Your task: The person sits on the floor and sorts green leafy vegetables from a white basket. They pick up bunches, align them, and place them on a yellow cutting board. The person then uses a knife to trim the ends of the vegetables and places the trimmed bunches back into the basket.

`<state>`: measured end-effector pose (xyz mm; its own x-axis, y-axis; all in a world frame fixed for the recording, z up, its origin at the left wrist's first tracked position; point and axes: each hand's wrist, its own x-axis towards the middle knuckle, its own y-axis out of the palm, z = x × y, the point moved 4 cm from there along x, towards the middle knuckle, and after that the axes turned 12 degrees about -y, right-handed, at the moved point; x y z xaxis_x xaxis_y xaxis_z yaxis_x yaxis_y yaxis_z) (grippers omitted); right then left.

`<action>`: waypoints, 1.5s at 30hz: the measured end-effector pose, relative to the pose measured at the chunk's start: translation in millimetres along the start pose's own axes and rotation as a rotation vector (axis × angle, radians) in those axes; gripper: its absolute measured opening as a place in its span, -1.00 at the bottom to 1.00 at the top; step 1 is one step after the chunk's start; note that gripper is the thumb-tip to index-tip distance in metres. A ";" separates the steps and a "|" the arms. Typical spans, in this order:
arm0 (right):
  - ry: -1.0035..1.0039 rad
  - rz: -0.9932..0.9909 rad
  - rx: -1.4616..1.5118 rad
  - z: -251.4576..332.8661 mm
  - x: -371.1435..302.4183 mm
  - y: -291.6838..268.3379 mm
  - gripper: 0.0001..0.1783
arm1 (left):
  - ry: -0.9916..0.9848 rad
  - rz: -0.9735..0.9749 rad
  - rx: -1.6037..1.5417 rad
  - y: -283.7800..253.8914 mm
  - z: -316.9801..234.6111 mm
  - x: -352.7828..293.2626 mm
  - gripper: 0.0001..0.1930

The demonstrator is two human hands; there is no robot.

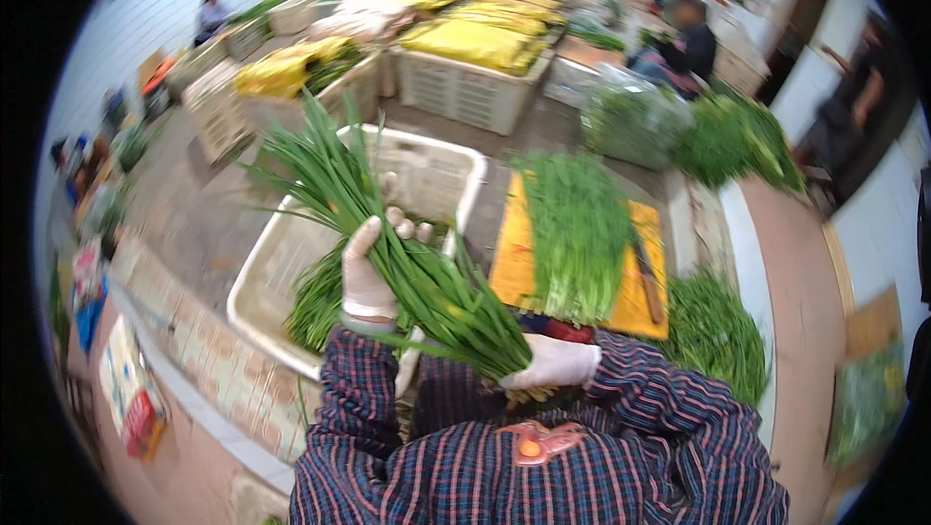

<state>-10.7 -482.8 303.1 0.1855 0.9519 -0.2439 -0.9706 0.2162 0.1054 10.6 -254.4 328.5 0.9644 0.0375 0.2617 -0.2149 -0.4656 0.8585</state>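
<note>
The bundle of green chives (388, 244) is held above the near edge of the white plastic crate (456, 161), leaves fanning far-left. The right hand (553, 362), gloved, is closed around the root end; the left hand (369, 268), gloved, cups the mid-stalks with fingers loosely curled. Risk: the long, flat, slick blades could slide out of the loose left grip and scatter past the crate rim. Hard squeezing could bruise the soft leaves. To the right, more cut greens (577, 234) lie on a yellow board (509, 273) beside a knife (648, 283).
</note>
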 end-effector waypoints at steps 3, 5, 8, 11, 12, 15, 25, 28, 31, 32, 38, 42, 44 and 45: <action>-0.091 -0.162 -0.099 -23.2 -44.3 -13.9 -0.62 | -0.206 -0.036 0.234 73.1 44.0 38.5 -0.61; -0.345 -0.405 -0.286 -18.6 -71.9 -27.0 -0.44 | -0.354 0.050 0.366 119.8 58.4 57.7 -0.76; -0.095 -0.528 -0.503 21.0 -135.9 -53.5 -0.20 | -0.322 0.223 0.581 189.2 95.6 93.4 -0.80; -0.530 -0.736 -0.211 19.3 -198.8 -94.4 0.19 | -0.353 0.349 0.612 237.1 144.3 115.7 -0.77; -0.508 -0.874 -0.209 48.6 -221.1 -90.3 0.20 | -0.334 0.364 0.554 249.4 159.5 117.4 -0.75; -0.559 -1.103 -0.466 84.1 -275.1 -104.3 0.41 | -0.349 0.398 0.551 270.2 221.3 127.5 -0.66; -0.572 -1.299 -0.688 186.4 -327.0 -108.6 -0.28 | -0.243 0.621 0.710 315.1 331.9 119.5 -0.69; -0.762 -1.371 -0.485 176.7 -351.8 -110.2 -0.50 | -0.172 0.711 0.993 333.3 356.6 114.6 -0.55; -0.855 -1.547 -0.472 160.2 -374.8 -113.3 -0.68 | 0.193 0.808 1.347 340.1 332.3 103.5 -0.27; -0.838 -1.616 -0.403 152.9 -386.5 -103.4 -0.72 | 0.319 0.809 1.421 331.5 334.6 96.4 -0.23; -1.217 -1.752 -1.118 83.1 -373.4 -57.6 -0.78 | -1.590 0.612 0.065 242.9 377.3 20.2 -0.45; -0.714 -1.500 -2.022 25.5 -332.7 5.5 -0.67 | -1.918 0.586 -0.098 221.2 396.3 -56.1 -0.50; -0.732 -1.544 -1.935 -25.7 -301.7 5.8 -0.58 | -1.909 0.540 -0.111 216.2 403.7 -63.7 -0.52; -0.710 -1.517 -1.891 -39.2 -294.1 10.2 -0.55 | -1.882 0.517 -0.122 218.3 409.2 -63.6 -0.53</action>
<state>-81.2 -769.0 338.1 0.1527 0.4119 0.8983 0.7691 0.5213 -0.3698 -34.6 -720.2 318.8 -0.2933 -0.9352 -0.1987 -0.4127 -0.0636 0.9087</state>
